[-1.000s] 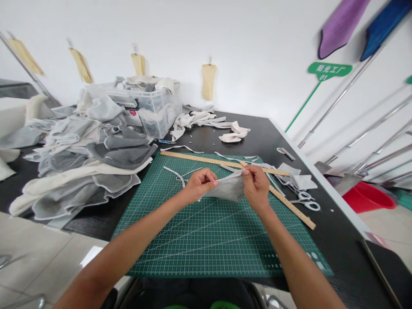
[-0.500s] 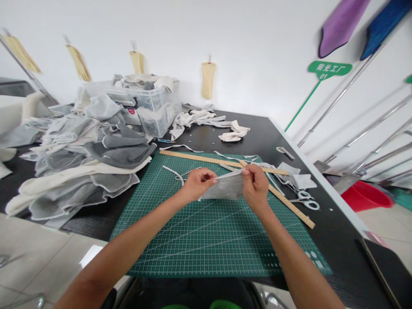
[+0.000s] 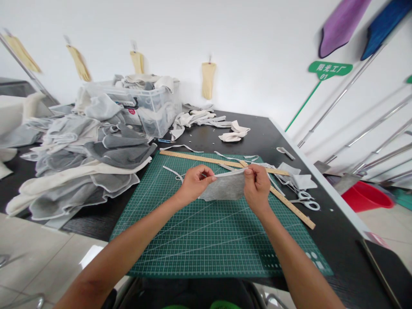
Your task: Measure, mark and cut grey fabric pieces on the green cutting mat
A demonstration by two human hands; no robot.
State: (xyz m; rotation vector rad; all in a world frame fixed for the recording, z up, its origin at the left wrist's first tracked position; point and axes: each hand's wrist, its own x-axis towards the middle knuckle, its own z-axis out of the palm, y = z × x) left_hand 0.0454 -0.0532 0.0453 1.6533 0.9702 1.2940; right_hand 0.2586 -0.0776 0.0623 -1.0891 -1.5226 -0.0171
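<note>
A small grey fabric piece (image 3: 226, 189) is held up over the green cutting mat (image 3: 206, 240). My left hand (image 3: 195, 182) pinches its upper left corner with closed fingers. My right hand (image 3: 258, 184) pinches the upper right corner the same way. The top edge of the cloth is stretched nearly straight between the two hands, and the rest hangs below them, just above the mat.
Two wooden rulers (image 3: 219, 162) lie at the mat's far edge, with scissors (image 3: 307, 201) and fabric scraps (image 3: 298, 178) to the right. A heap of grey and cream cloth (image 3: 80, 163) and a clear plastic bin (image 3: 151, 107) fill the left. A red basin (image 3: 367, 195) sits on the floor to the right.
The hands have drawn slightly apart, pulling the cloth's top edge tighter and straighter. Both hands keep their pinch.
</note>
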